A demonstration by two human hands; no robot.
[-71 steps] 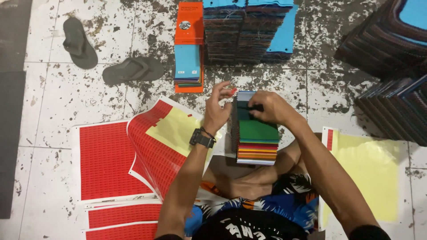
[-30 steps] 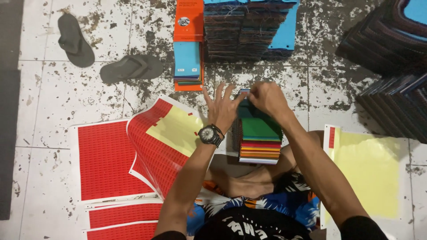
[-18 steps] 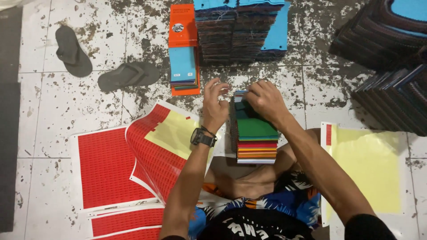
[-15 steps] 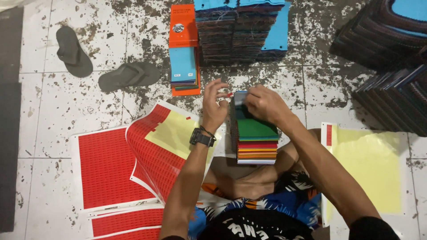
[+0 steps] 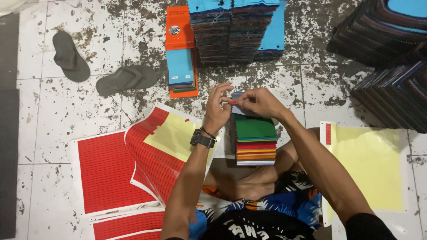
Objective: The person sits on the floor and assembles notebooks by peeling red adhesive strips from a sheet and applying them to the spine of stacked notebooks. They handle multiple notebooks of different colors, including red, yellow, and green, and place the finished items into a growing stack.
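My left hand (image 5: 219, 109) and my right hand (image 5: 258, 102) meet above the far end of a stack of coloured fabric swatches (image 5: 255, 140) with a green one on top. Between their fingertips they pinch a small red sticker (image 5: 232, 102). A black watch sits on my left wrist. The stack rests by my bent legs. A curled red sticker sheet with yellow backing (image 5: 164, 146) lies just left of my left arm.
More red sticker sheets (image 5: 106, 173) lie at the left, a peeled yellow backing sheet (image 5: 369, 169) at the right. An orange swatch card (image 5: 180, 49) and tall fabric piles (image 5: 235, 31) stand ahead, darker piles (image 5: 391, 66) at the right. Two sandals (image 5: 126, 79) rest on the stained tile floor.
My hands rose slightly from the top of the swatch stack and came together, now pinching the small red sticker between them. The view drifted a little.
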